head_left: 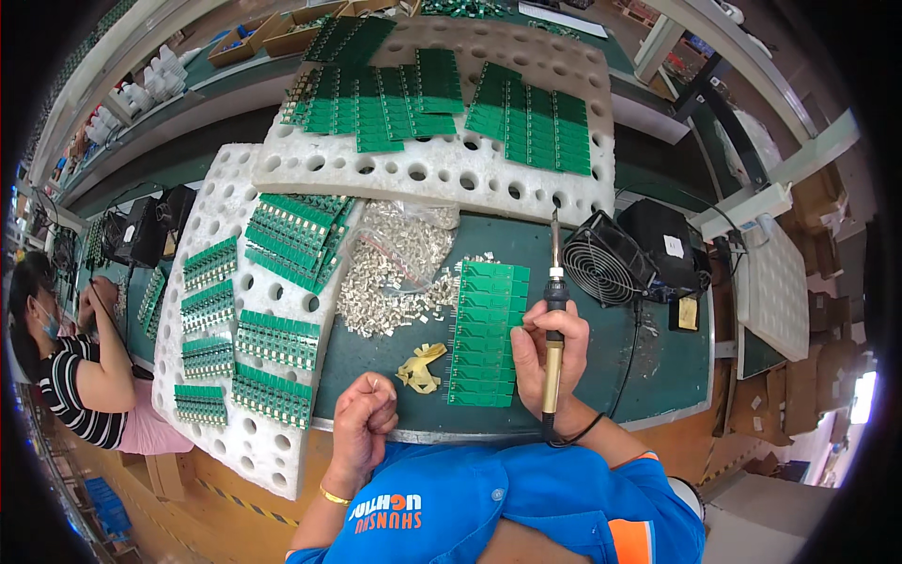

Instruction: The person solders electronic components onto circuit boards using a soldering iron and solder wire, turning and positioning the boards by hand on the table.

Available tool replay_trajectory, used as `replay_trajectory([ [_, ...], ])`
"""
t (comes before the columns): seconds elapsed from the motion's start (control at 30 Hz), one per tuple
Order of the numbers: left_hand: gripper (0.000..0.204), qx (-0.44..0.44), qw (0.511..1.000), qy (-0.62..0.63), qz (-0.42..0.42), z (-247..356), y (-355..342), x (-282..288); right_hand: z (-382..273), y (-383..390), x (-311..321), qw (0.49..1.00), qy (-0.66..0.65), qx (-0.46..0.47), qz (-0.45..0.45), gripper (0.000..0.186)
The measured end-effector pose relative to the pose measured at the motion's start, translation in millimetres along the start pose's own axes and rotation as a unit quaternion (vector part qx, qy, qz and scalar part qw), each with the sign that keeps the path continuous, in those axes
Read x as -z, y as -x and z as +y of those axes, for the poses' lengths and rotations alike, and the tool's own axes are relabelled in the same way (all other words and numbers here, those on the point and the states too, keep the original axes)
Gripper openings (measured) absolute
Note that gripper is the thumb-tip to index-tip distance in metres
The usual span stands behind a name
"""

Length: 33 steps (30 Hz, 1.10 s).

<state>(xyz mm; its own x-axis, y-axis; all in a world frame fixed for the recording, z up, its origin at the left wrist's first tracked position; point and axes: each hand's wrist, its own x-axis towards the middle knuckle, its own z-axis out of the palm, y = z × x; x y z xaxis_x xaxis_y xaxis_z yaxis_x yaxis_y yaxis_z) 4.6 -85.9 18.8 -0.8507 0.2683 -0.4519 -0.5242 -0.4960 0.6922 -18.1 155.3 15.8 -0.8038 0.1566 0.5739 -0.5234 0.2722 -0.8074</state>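
My right hand (552, 362) is wrapped around a soldering iron (554, 324), which stands nearly upright with its tip pointing away from me. Just left of that hand lies a long green circuit board panel (484, 329), flat on the table, with thin leads along its left edge. My left hand (365, 418) is closed in a fist near the table's front edge, and whatever its fingers hold is hidden. Between the left hand and the panel sits a crumpled piece of yellowish tape (422, 368). Beyond it spreads a pile of small whitish metal parts (381, 305), partly in a clear plastic bag (413, 235).
White foam sheets with holes (376, 174) carry green panels (536, 117) at the back and populated boards (277, 340) on the left. A black fan (601, 258) and a black box (662, 242) stand at right. A co-worker (89, 376) sits at far left.
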Motion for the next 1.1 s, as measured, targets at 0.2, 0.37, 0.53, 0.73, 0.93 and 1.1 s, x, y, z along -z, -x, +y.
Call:
replay_trajectory([
  [0.2,0.005,0.026,0.999,0.001,-0.023,-1.8,-11.4,-12.1,2.8,-0.7,2.6,1.0,0.027,0.006,-0.003,0.035],
  [0.37,0.006,0.024,0.999,0.001,-0.039,-1.9,-16.3,-13.7,1.4,-5.0,-2.8,0.997,0.05,0.048,0.045,0.032],
  [0.53,0.007,0.03,0.999,-0.001,-0.032,-1.7,-22.7,-15.6,1.3,-4.2,-5.2,0.996,0.063,0.055,0.04,0.032],
  [0.73,0.01,0.042,0.998,-0.008,-0.036,1.5,-27.5,-18.7,-0.2,-6.2,-7.1,0.996,0.065,0.046,0.035,0.033],
  [0.93,0.012,0.042,0.999,-0.017,-0.028,2.7,-29.5,-21.7,1.7,-5.8,-8.3,0.997,0.061,0.042,0.027,0.033],
  [1.1,0.012,0.043,0.999,-0.014,-0.03,-0.3,-30.2,-19.3,1.2,-5.7,-8.7,0.997,0.062,0.039,0.027,0.033],
])
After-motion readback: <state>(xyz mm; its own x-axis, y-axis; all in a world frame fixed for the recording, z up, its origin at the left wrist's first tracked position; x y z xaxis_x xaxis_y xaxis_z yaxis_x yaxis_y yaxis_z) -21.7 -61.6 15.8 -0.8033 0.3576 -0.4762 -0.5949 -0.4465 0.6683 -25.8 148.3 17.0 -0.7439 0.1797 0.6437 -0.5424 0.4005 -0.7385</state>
